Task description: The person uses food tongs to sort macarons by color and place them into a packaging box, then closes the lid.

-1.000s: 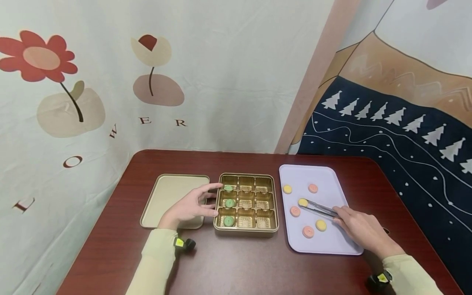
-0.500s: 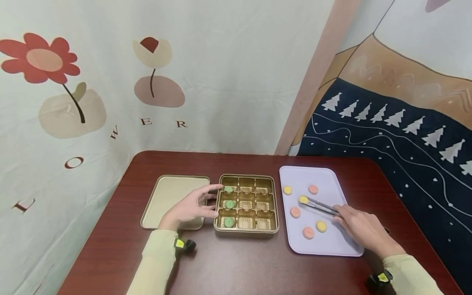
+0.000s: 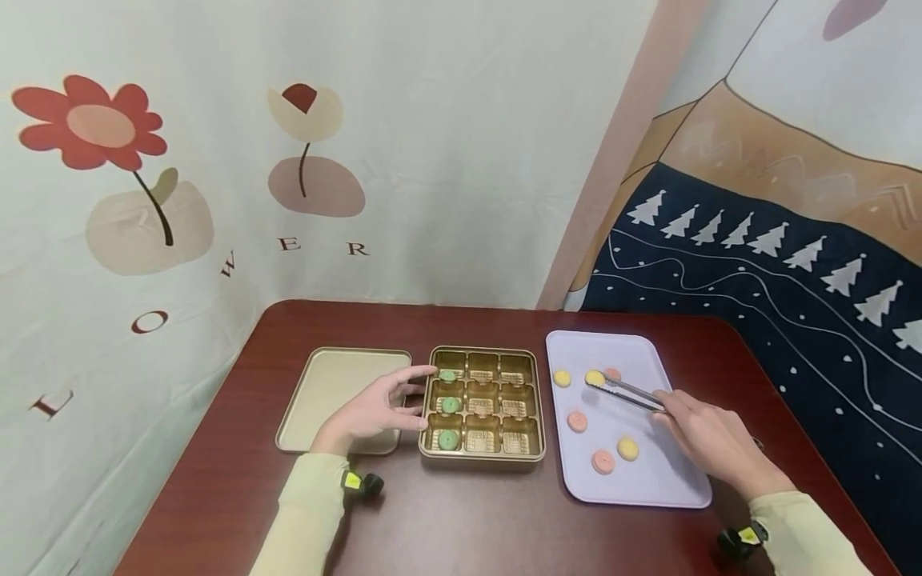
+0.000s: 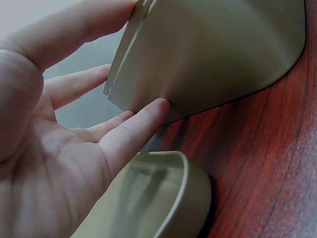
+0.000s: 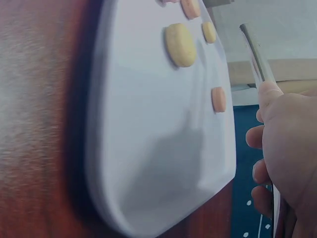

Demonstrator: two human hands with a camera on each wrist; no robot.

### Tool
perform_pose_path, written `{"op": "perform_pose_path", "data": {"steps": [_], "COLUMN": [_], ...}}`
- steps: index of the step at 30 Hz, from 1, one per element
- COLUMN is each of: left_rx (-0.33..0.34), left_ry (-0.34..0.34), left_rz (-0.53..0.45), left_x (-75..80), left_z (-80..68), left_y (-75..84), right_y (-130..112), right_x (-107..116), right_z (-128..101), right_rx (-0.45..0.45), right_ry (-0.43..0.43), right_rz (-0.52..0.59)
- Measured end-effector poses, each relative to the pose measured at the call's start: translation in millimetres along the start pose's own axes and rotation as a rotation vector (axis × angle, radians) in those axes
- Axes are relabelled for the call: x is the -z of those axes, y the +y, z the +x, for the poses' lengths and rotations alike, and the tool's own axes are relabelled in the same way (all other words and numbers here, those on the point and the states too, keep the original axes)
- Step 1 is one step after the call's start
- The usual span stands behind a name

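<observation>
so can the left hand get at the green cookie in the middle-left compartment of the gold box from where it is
Probably yes. The left hand rests against the left wall of the gold box, fingers straight, and the green cookie lies uncovered in the column next to it. Nothing stands between them; the right hand holds the tongs over the lilac tray.

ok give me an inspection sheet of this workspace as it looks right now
surface: dark red wooden table, bare at the near edge.
job's things: gold box with nine compartments, green cookies filling its left column; lilac tray with loose yellow and pink cookies; tongs gripping a yellow cookie above the tray.
clutter: gold lid lying left of the box.
grippers: left hand open, fingers against the box's left side; right hand holds the tongs.
cables: nothing seen.
surroundings: flower-print cloth behind, tree-print cloth to the right.
</observation>
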State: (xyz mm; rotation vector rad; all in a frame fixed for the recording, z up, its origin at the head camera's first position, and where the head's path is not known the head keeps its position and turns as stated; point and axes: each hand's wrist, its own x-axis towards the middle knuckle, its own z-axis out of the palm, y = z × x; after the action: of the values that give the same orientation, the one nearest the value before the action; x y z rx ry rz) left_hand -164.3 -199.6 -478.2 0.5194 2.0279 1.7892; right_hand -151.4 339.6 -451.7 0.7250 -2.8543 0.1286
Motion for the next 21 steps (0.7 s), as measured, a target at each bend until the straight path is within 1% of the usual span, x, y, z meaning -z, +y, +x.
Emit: {"op": "perform_pose_path", "data": {"steps": [4,10,13,17,21], "left_rx": [0.000,-0.030,-0.033,-0.029,-0.031], "left_ry": [-0.001,-0.012,-0.016,-0.015,-0.011], "left_rz": [-0.002,0.002,0.001,-0.003,-0.001], "left_x": [-0.4,0.3,0.0,0.0,0.6], "left_z": [-0.1,0.2,0.4,0.6,0.9], "left_y": [-0.1,-1.4,-3.0,-4.7,-3.8], "right_y": [0,-4,-8,-15,-24], "right_x": [4,5,4,1,-1], "right_z": [5,12,16,22,31], "right_rx": [0.013,0.052,0.071,0.119,0.147], "right_ry": [0.017,0.070,0.080,0.108,0.103], "right_rz": [-0.009,-0.006,-0.002,0.002,0.016]}}
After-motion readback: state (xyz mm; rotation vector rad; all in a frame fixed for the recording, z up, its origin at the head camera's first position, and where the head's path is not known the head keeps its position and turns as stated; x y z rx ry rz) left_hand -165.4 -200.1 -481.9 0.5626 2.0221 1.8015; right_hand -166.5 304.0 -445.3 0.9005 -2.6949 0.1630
